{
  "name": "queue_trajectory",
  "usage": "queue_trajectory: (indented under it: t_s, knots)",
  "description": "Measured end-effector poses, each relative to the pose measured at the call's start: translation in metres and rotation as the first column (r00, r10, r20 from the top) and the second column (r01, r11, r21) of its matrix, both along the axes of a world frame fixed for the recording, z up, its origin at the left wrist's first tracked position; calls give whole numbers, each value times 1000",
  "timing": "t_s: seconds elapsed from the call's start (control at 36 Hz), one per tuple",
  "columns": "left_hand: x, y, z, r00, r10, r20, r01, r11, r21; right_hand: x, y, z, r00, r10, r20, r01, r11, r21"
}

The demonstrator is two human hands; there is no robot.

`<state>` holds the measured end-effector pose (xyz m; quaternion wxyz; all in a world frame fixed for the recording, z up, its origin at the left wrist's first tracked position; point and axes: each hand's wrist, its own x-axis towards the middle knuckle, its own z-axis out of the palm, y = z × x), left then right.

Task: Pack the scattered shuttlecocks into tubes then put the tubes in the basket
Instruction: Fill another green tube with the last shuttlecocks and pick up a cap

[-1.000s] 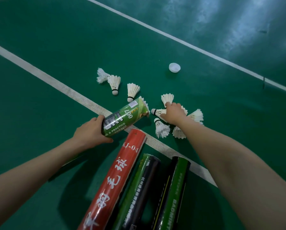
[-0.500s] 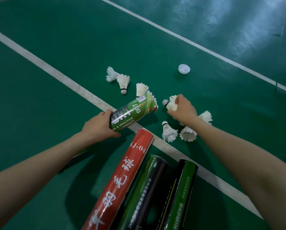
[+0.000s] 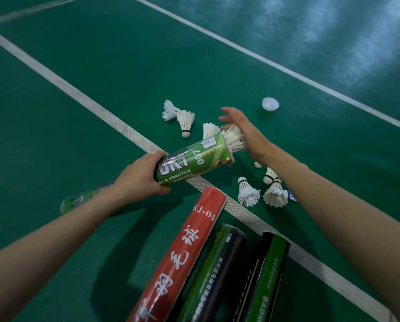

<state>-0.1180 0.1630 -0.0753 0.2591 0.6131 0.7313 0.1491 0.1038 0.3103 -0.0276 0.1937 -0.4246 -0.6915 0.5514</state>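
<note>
left hand (image 3: 138, 180) grips the green tube (image 3: 194, 161), mouth pointing away. right hand (image 3: 243, 133), fingers straight, presses its palm on a shuttlecock (image 3: 235, 141) sticking out of that mouth. loose shuttlecocks (image 3: 185, 120) lie on the floor (image 3: 101, 66) beyond the tube and to its right. a white cap (image 3: 270, 104) sits farther out. a red tube (image 3: 182, 252) and two dark tubes (image 3: 217, 268) lie nearest.
</note>
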Motion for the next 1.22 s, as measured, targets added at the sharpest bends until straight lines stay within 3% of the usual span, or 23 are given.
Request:
queue_trajectory:
  t_s: [0.14, 0.31, 0.39, 0.44, 0.5, 0.53, 0.58, 0.67, 0.72, 0.92, 1.0, 1.08, 1.14, 1.22]
  knots:
    - [1, 0, 2, 1000, 8, -8, -7, 1000, 25, -4, -16, 0, 984, -139, -110, 129, 987, -96]
    - [16, 4, 5, 996, -15, -86, 15, 1000, 2, -10, -31, -9, 989, -78, -124, 58, 985, -161]
    - [23, 4, 4, 991, -34, -131, 29, 999, -39, -2, -19, -18, 963, -238, -124, 206, 952, -225]
    - [25, 5, 3, 984, -47, -172, 36, 997, -62, 8, -11, -30, 947, -320, 42, 322, 937, -131]
    - [24, 4, 1, 975, -56, -214, 37, 995, -92, 25, -2, -48, 888, -284, 362, 270, 959, 88]
    - [22, 3, -1, 970, -64, -236, 40, 993, -109, 35, 1, -57, 814, -250, 524, 194, 968, 161]
    - [20, 1, -4, 960, -83, -266, 48, 990, -134, 53, 1, -73, 647, -152, 747, 47, 986, 159]
    - [18, -2, -10, 953, -94, -288, 50, 986, -159, 65, -12, -84, 488, -17, 873, -109, 991, 81]
    - [17, -3, -13, 957, -88, -278, 41, 984, -171, 65, -20, -91, 439, 24, 898, -172, 983, 57]
    - [14, -7, -17, 977, -41, -207, 7, 986, -166, 52, -32, -106, 472, 42, 880, -250, 964, 88]
    - [11, -9, -16, 979, -29, -199, -4, 986, -164, 49, -15, -96, 641, -66, 765, -155, 965, 213]
    - [7, -10, -16, 979, -15, -205, -17, 987, -157, 42, 6, -66, 868, -214, 447, 136, 970, 199]
    - [5, -11, -15, 977, 0, -214, -31, 990, -140, 38, 18, -43, 919, -274, 283, 252, 961, 113]
    - [2, -10, -14, 976, 19, -215, -43, 993, -107, 37, 26, -23, 953, -224, 206, 223, 974, 28]
